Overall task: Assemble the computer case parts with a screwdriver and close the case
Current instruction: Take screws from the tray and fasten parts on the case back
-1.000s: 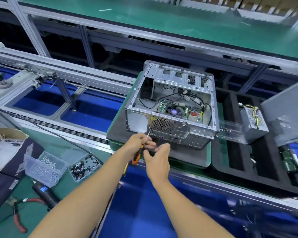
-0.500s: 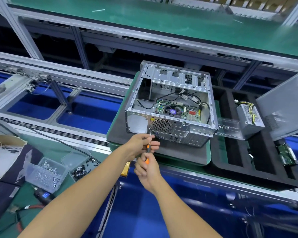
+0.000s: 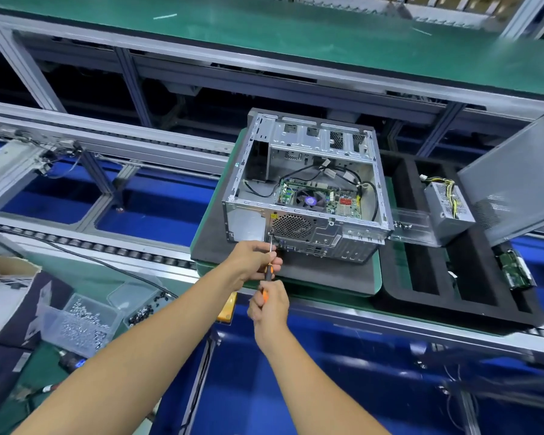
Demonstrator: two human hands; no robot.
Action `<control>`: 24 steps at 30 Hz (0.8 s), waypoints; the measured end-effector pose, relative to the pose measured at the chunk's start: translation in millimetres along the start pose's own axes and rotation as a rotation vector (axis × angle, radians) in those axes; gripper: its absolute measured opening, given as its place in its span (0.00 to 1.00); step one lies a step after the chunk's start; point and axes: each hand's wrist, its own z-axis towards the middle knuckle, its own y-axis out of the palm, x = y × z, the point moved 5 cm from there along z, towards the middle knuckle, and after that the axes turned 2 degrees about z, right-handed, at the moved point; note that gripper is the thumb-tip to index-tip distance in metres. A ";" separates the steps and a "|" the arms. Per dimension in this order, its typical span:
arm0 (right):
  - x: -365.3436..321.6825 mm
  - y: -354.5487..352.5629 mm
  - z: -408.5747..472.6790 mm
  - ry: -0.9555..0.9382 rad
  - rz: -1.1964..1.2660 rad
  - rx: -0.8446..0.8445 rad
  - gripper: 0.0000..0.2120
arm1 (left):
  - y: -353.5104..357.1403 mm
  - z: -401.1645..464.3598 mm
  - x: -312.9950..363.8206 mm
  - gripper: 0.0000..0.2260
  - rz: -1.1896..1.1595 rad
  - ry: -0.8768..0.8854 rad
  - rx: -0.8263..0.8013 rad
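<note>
Head view. Computer case (image 3: 308, 189) lies open side up on a dark foam pad (image 3: 327, 274) on the conveyor line; circuit board (image 3: 319, 199), fan and black cables visible inside. Rear panel with round vent grille (image 3: 291, 227) faces the person.

Screwdriver (image 3: 268, 271), orange and black handle, stands nearly upright against the rear panel; its tip meets the panel just left of the grille, at the lower corner. Left hand (image 3: 252, 259) has fingers curled round the shaft and upper handle. Right hand (image 3: 269, 304) is closed round the lower end of the handle, just below the left hand. Both hands grip the screwdriver.

Right of the case: black foam tray (image 3: 453, 287) holding a power supply box (image 3: 448, 204) with yellow wires; a grey side panel (image 3: 512, 180) leans tilted beyond it.

Lower left, on the green table (image 3: 85, 277): clear box of silver screws (image 3: 79, 323), clear box of dark screws (image 3: 143, 310) beside it, cardboard box (image 3: 4, 287) at the edge.
</note>
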 end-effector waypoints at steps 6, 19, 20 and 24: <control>2.5 1.9 -2.6 0.212 0.201 -0.159 0.10 | -0.8 4.2 4.6 0.10 0.050 0.020 0.086; -14.7 11.9 -4.0 0.147 -0.150 -0.111 0.06 | -7.1 8.0 8.8 0.10 0.118 0.031 0.218; -14.6 11.8 -4.0 0.153 -0.138 -0.126 0.06 | -7.0 7.7 8.7 0.10 0.115 0.033 0.214; -18.0 14.4 -5.3 0.164 -0.167 -0.151 0.06 | -8.0 4.3 9.6 0.10 0.127 0.049 0.191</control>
